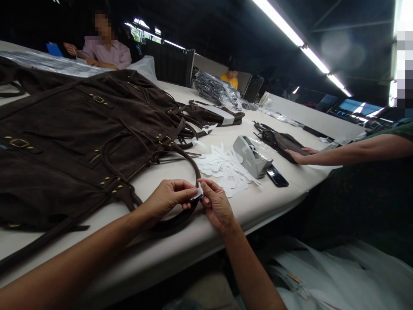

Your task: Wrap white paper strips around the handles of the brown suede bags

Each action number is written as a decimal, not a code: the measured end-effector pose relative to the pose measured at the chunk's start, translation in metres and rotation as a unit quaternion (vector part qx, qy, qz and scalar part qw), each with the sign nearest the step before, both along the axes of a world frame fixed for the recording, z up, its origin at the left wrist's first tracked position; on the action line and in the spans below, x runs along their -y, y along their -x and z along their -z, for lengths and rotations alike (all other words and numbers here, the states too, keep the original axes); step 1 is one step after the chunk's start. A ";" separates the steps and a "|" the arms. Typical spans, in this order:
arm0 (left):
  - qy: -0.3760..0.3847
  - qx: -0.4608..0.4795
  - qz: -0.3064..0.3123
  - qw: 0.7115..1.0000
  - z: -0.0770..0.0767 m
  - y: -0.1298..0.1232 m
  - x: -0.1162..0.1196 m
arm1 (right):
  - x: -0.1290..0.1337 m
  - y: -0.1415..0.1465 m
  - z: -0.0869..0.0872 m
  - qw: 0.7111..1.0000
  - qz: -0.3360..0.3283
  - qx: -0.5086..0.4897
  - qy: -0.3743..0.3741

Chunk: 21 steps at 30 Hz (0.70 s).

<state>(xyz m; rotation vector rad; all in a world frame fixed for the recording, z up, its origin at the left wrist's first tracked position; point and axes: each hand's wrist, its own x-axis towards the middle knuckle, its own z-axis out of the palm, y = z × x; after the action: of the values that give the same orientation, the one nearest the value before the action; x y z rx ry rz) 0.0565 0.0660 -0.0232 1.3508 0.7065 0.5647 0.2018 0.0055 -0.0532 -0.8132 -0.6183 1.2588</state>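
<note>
On the left of the table lies a large dark brown leather bag (74, 142) with brass buckles and studs. Its rounded handle (191, 162) loops out toward the table's near edge. At that handle, my left hand (171, 196) and my right hand (215, 204) meet, fingertips pinched on a small white paper piece (198, 190) that sits against the handle. Fingers cover part of the piece, so I cannot tell whether it is fastened. Just beyond my hands is a spread pile of white paper cutouts (222, 165).
A grey tape dispenser (250, 157) and a black phone (276, 175) stand right of the cutouts. A co-worker's hand (297, 157) presses a brown bag (280, 140) at right. Farther back are another bag (213, 114), plastic-wrapped goods (216, 88) and a seated person (108, 49).
</note>
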 end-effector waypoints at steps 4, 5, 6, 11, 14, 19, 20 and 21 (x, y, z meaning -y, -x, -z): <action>0.022 0.002 0.018 1.000 0.004 0.003 -0.001 | 0.001 0.001 0.001 0.999 0.014 0.040 0.008; 0.029 0.003 0.019 0.999 0.004 0.003 -0.002 | 0.001 0.002 0.001 0.998 0.020 0.054 0.007; 0.038 0.006 0.018 0.999 0.005 0.003 -0.002 | 0.002 0.003 0.001 0.997 0.025 0.067 0.005; 0.063 0.009 0.008 0.998 0.004 0.002 -0.005 | 0.006 0.005 0.002 0.994 0.042 0.099 -0.020; 0.043 -0.016 0.008 0.999 0.003 0.002 -0.005 | 0.007 0.004 0.001 0.996 0.039 0.080 -0.008; 0.023 -0.027 0.019 0.999 0.002 0.003 -0.003 | 0.009 0.004 0.000 0.994 0.035 0.102 -0.009; 0.022 -0.025 0.020 0.999 0.002 0.003 -0.003 | 0.009 0.004 0.000 0.993 0.037 0.110 -0.012; 0.021 -0.021 0.020 0.999 0.003 0.003 -0.002 | 0.009 0.005 0.000 0.992 0.039 0.117 -0.015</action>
<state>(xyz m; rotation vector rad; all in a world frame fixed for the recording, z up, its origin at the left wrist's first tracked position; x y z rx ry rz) 0.0531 0.0685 -0.0257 1.3382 0.7203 0.4889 0.1971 -0.0035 -0.0532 -0.9585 -0.7844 1.0878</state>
